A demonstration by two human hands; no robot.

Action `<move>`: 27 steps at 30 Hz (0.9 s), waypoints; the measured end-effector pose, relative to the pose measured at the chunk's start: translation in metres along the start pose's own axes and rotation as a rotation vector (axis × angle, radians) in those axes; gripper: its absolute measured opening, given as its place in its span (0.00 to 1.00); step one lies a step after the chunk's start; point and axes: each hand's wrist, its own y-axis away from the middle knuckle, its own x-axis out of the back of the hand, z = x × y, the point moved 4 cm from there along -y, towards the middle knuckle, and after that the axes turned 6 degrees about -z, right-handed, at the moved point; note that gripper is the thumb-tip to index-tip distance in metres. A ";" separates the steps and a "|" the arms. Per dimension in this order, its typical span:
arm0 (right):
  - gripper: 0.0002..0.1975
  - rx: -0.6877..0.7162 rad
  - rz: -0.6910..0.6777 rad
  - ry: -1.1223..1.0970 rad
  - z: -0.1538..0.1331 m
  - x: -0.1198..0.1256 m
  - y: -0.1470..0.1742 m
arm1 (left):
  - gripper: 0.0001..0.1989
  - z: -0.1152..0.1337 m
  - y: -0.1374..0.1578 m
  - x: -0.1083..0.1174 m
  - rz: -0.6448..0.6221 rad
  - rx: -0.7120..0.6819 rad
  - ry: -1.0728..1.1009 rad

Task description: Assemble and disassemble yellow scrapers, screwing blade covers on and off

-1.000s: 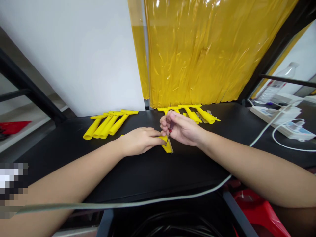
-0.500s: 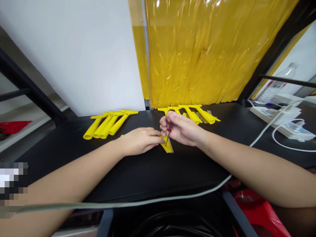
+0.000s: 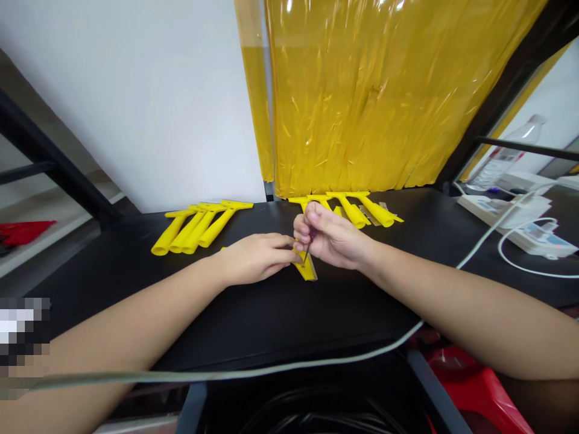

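Under my left hand lies a yellow scraper, its wide head angled toward me and a pale blade strip along its right edge. The fingers are closed over its handle, most of which is hidden, and press it to the black table. My right hand pinches a small screwdriver with a dark red handle. The thin shaft slants down, its tip at a screw spot on the scraper's head. Most of the screwdriver's handle is covered by my fingers.
Several yellow scrapers lie in a row at left, and several more behind my right hand. A white cable crosses the near edge. White power strips and a plastic bottle stand at right.
My right hand's fingers have turned slightly around the screwdriver, covering more of its handle. The scraper and my left hand stay in place.
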 end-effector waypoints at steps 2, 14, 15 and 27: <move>0.19 0.014 0.022 0.023 0.000 0.003 -0.001 | 0.12 0.000 0.000 0.000 0.007 0.003 -0.005; 0.16 -0.111 -0.087 0.084 0.000 -0.003 0.001 | 0.13 -0.001 0.000 0.000 0.030 -0.009 -0.009; 0.15 -0.103 -0.069 0.081 -0.001 -0.003 0.002 | 0.12 -0.001 0.000 0.000 0.026 -0.006 -0.015; 0.21 -0.144 -0.060 0.119 -0.002 0.000 0.002 | 0.14 0.000 0.000 0.000 -0.006 -0.002 -0.013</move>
